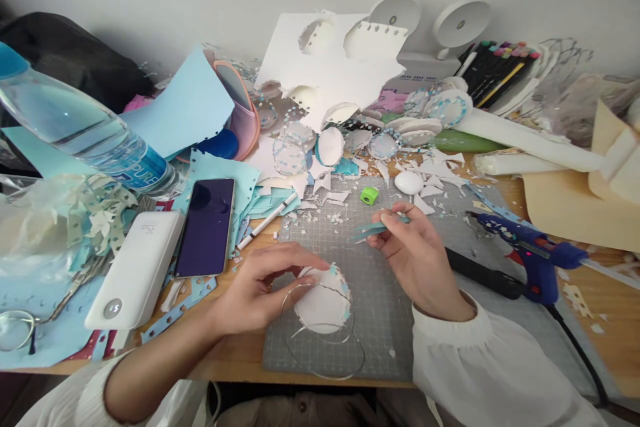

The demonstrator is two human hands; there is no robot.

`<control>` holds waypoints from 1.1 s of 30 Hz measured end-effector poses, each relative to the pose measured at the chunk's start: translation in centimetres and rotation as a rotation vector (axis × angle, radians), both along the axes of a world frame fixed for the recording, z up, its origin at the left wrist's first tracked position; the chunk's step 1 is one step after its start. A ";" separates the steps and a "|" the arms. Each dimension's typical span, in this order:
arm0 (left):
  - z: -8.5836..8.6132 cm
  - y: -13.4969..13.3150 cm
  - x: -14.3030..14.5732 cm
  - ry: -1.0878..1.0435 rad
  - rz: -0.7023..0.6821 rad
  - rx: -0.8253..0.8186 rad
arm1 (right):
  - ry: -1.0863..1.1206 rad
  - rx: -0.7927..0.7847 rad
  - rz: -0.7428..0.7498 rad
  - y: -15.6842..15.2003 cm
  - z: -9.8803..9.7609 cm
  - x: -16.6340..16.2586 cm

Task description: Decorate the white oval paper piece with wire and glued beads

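My left hand [260, 287] grips a white foam dome [323, 303] with small blue paper bits stuck along its edge, holding it down on the grey cutting mat [380, 320]. Thin wire loops [325, 347] curl around and under the dome. Just behind it, my right hand [417, 250] pinches a pale blue paper strip [373, 230] between thumb and fingers, above the mat. A white sleeve covers my right forearm.
A blue glue gun [535, 257] lies right of the mat, its cable trailing forward. A phone [206, 227], white power bank [137, 267], water bottle [80, 127], white pen [267, 220], green sharpener [369, 195], foam shapes, markers [500, 67] and paper scraps crowd the desk.
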State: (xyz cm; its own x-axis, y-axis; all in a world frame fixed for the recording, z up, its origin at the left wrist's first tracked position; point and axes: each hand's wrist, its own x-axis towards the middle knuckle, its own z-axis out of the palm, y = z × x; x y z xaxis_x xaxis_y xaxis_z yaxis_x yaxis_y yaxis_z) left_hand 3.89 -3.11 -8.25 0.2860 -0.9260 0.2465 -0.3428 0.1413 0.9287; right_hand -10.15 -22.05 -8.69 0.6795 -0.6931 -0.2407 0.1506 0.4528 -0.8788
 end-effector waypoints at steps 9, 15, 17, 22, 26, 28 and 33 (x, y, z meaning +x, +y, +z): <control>-0.4 0.3 -0.3 0.192 0.014 -0.003 | 0.015 -0.062 0.058 -0.5 -0.3 -0.2; 0.2 0.1 0.0 0.041 -0.005 -0.066 | 0.009 0.022 0.058 -0.3 0.0 -0.1; 0.5 0.0 0.1 0.020 -0.009 -0.069 | 0.011 0.010 0.059 -0.3 0.0 -0.1; 0.3 0.1 0.0 0.083 -0.021 -0.079 | 0.027 -0.252 0.060 -0.3 -0.7 0.1; -0.3 0.4 -0.2 0.208 0.077 -0.034 | 0.007 -0.740 0.021 -0.5 -1.6 0.0; -0.6 0.3 -0.3 0.270 0.136 0.009 | 0.026 -1.039 0.020 -0.7 -1.9 -0.3; -1.0 -0.3 -0.6 0.397 0.220 0.066 | 0.059 -1.525 0.225 -0.9 -2.2 -0.7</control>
State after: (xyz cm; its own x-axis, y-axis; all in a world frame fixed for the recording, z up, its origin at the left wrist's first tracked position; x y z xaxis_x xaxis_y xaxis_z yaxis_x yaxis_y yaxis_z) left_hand 3.28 -3.39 -9.24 0.5380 -0.8427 0.0202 0.0262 0.0407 0.9988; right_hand -10.88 -22.95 -10.87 0.8154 -0.1852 0.5485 0.1545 -0.8435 -0.5144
